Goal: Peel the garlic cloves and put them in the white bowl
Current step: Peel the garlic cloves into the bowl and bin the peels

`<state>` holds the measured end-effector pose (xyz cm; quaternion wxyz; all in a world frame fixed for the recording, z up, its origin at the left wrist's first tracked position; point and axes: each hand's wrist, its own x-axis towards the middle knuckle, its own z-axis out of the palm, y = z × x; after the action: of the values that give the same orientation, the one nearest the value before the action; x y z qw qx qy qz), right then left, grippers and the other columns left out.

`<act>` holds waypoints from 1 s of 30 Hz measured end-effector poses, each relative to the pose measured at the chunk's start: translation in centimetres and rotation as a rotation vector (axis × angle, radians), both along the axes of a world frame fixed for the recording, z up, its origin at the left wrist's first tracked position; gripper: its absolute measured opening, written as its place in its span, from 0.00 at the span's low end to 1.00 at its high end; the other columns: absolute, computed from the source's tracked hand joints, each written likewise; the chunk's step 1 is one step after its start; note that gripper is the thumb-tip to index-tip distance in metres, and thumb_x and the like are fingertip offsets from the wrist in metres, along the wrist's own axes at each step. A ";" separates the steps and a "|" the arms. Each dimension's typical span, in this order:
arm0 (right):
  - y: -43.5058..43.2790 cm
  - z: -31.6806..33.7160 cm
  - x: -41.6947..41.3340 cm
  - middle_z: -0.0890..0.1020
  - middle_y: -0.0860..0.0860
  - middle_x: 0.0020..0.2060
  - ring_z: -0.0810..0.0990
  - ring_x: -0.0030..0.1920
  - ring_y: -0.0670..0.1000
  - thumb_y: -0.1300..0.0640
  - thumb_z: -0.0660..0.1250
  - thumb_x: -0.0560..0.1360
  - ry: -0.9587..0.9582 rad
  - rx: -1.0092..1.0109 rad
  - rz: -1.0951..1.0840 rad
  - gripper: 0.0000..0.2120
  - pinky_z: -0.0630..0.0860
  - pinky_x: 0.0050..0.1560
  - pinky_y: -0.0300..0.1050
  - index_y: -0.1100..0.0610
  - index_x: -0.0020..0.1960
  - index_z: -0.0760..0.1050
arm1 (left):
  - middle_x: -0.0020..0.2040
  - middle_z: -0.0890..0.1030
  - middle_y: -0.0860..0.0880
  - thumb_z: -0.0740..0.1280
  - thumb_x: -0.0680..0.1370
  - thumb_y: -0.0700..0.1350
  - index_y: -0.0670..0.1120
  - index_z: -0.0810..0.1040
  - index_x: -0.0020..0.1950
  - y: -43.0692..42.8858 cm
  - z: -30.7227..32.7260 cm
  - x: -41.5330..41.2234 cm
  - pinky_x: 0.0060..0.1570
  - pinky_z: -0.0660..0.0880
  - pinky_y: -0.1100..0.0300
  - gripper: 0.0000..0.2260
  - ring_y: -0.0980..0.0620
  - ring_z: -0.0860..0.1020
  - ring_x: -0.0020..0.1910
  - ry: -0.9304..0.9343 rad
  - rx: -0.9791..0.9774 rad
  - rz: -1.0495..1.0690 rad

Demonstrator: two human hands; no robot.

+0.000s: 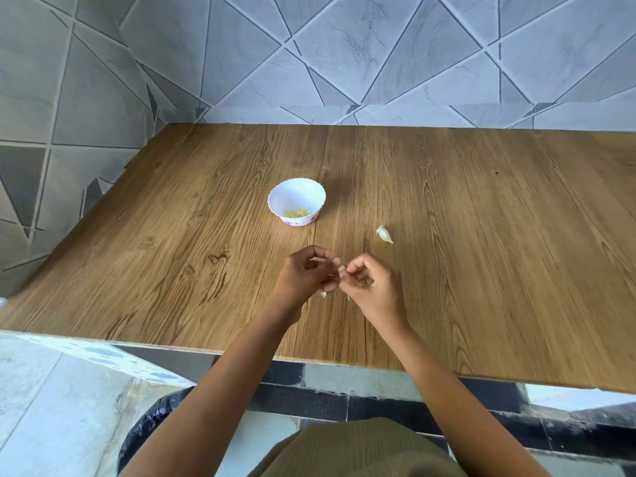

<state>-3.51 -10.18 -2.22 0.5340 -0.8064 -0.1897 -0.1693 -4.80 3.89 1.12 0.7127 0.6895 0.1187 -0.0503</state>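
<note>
A small garlic clove [341, 269] is pinched between my left hand [306, 275] and my right hand [371, 285], just above the wooden table [172, 253] near its front edge. Both hands have curled fingers around it. The white bowl [275, 201] with a scalloped rim stands farther back, holding several peeled yellowish cloves [297, 212]. An unpeeled clove [384, 234] lies on the table to the right of the bowl. Bits of papery skin [324, 294] lie under my left hand.
A tiled wall rises behind and to the left of the table. A dark bin [148, 428] with a black liner stands on the floor below the table's front edge, by my left arm.
</note>
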 end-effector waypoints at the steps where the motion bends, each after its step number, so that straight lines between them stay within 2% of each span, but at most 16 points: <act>1: -0.1 -0.1 0.1 0.77 0.45 0.31 0.75 0.31 0.40 0.68 0.73 0.67 0.049 0.042 0.013 0.08 0.71 0.33 0.31 0.61 0.37 0.74 | 0.36 0.83 0.47 0.68 0.76 0.38 0.41 0.80 0.46 0.1 0.1 0.0 0.38 0.80 0.62 0.02 0.53 0.81 0.35 -0.003 -0.017 -0.029; 4: -0.2 -0.1 0.2 0.80 0.47 0.36 0.79 0.35 0.42 0.67 0.73 0.69 0.149 0.108 0.042 0.06 0.75 0.37 0.33 0.61 0.43 0.77 | 0.37 0.84 0.48 0.67 0.76 0.35 0.41 0.81 0.47 0.5 0.1 0.0 0.39 0.80 0.65 0.04 0.55 0.82 0.35 -0.011 -0.025 -0.092; 7: -0.4 0.0 0.2 0.83 0.49 0.39 0.81 0.38 0.43 0.66 0.72 0.70 0.234 0.113 0.081 0.08 0.78 0.40 0.37 0.60 0.49 0.81 | 0.36 0.83 0.47 0.68 0.75 0.35 0.41 0.81 0.46 1.0 0.1 0.1 0.39 0.79 0.63 0.03 0.53 0.81 0.35 -0.029 0.030 -0.119; 12: -0.8 0.5 0.6 0.83 0.51 0.36 0.81 0.36 0.48 0.66 0.73 0.70 0.326 0.158 0.170 0.06 0.78 0.40 0.41 0.57 0.43 0.81 | 0.36 0.83 0.46 0.69 0.75 0.36 0.41 0.81 0.45 1.4 0.0 0.2 0.38 0.79 0.63 0.02 0.52 0.81 0.35 -0.033 0.088 -0.138; 17: -1.1 0.8 0.4 0.82 0.47 0.30 0.80 0.33 0.43 0.64 0.72 0.71 0.494 0.307 0.214 0.05 0.75 0.35 0.34 0.56 0.39 0.79 | 0.39 0.83 0.45 0.68 0.76 0.37 0.42 0.81 0.46 1.4 0.6 0.4 0.42 0.80 0.64 0.02 0.52 0.82 0.39 0.011 0.024 -0.183; 20: -1.3 1.0 0.5 0.80 0.45 0.29 0.77 0.32 0.41 0.64 0.71 0.71 0.483 0.272 0.248 0.06 0.74 0.35 0.34 0.55 0.38 0.78 | 0.40 0.83 0.45 0.67 0.76 0.36 0.42 0.80 0.47 1.5 1.0 0.5 0.45 0.80 0.63 0.03 0.53 0.82 0.41 0.001 0.021 -0.249; 24: -1.4 1.2 0.7 0.79 0.44 0.29 0.76 0.31 0.40 0.66 0.70 0.72 0.464 0.206 0.294 0.08 0.73 0.34 0.34 0.56 0.38 0.77 | 0.42 0.82 0.44 0.67 0.76 0.36 0.44 0.81 0.48 1.6 1.1 0.5 0.49 0.79 0.57 0.05 0.50 0.81 0.43 -0.017 0.065 -0.288; 30: -1.6 0.9 0.8 0.80 0.44 0.29 0.76 0.32 0.42 0.67 0.69 0.72 0.460 0.217 0.272 0.09 0.74 0.35 0.34 0.55 0.37 0.76 | 0.38 0.84 0.46 0.67 0.76 0.36 0.42 0.81 0.46 1.6 0.8 0.8 0.40 0.79 0.66 0.04 0.55 0.83 0.38 0.054 -0.027 -0.188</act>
<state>-2.72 -11.77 -1.29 0.6641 -0.7288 -0.1507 0.0717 -4.04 5.54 1.93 0.7108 0.6861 0.0719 -0.1370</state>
